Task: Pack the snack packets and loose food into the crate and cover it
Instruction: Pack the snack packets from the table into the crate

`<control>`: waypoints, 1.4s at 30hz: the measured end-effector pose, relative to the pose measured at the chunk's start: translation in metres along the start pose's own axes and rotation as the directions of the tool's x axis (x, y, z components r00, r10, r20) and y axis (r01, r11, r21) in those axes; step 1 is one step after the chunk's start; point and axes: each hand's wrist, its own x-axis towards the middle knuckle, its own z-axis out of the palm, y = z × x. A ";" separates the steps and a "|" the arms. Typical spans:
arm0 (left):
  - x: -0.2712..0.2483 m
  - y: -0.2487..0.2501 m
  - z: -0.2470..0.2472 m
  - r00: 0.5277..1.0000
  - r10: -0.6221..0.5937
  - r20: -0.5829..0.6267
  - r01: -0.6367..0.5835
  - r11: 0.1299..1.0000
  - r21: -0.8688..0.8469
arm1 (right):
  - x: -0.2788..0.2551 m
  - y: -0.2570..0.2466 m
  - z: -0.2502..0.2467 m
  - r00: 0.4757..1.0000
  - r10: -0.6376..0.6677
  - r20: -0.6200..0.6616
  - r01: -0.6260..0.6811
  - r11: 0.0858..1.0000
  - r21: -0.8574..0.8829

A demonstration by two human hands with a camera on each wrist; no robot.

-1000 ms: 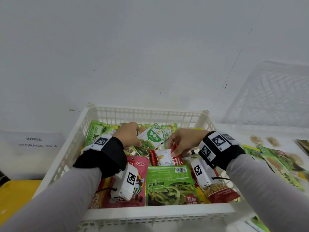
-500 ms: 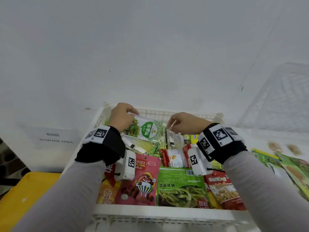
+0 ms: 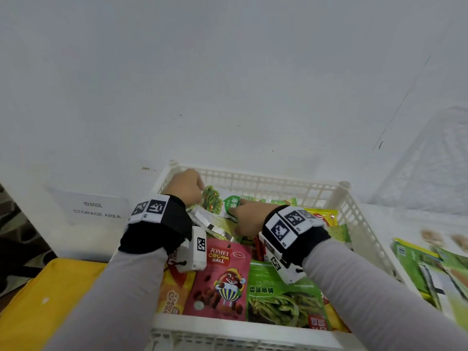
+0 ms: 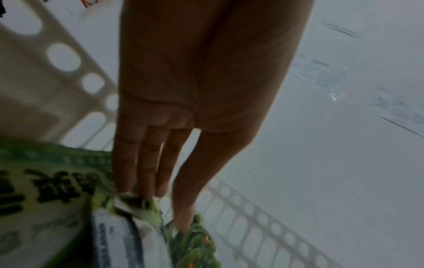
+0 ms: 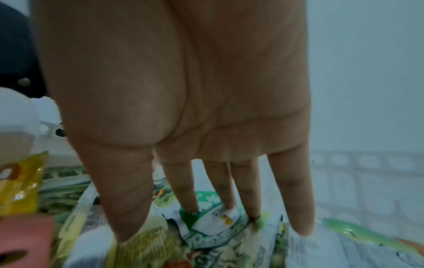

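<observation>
A white slatted crate (image 3: 266,182) holds several snack packets, among them a red cocoa-ball packet (image 3: 220,277) and a green bean packet (image 3: 281,297). In its far left corner my left hand (image 3: 188,187) pinches the crumpled edge of a green-and-white packet (image 3: 215,201) between fingertips and thumb. The left wrist view shows that left hand (image 4: 164,206) on the packet (image 4: 190,243) beside the crate wall (image 4: 75,76). My right hand (image 3: 247,219) lies on the same packet, and the right wrist view shows this hand (image 5: 158,221) pressing straight fingers on its round green logo (image 5: 211,215).
A yellow bin (image 3: 50,295) sits left of the crate under a "STORAGE AREA" sign (image 3: 96,210). A white mesh panel (image 3: 430,168) leans on the wall at the right. More green packets (image 3: 425,269) and loose food pieces (image 3: 430,235) lie on the table there.
Both hands carried the green-and-white packet from the crate's middle to its far left corner. The right hand came left and now presses flat on it instead of pinching.
</observation>
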 end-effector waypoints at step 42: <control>-0.002 0.015 0.019 0.883 0.092 0.460 -0.315 0.843 0.437 | 0.013 0.009 0.022 0.995 0.066 -0.074 -0.062 0.996 0.059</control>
